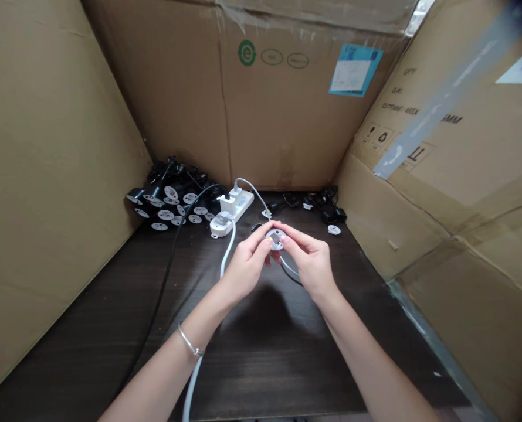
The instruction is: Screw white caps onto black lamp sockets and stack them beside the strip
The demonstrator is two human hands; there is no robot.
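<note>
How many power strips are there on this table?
1: a white power strip lying at the back of the dark table, beside a pile of black plugs; another could be hidden under that pile.

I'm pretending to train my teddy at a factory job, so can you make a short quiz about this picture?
1. True or false: the left hand and right hand both hold the round white plastic plug.
2. Which wrist wears the thin silver bangle, left or right?
3. Fill the gap: the long white plastic thing on the dark wooden table, with plugs in its sockets, is a power ____.

Key: 1. True. 2. Left. 3. Strip.
</note>
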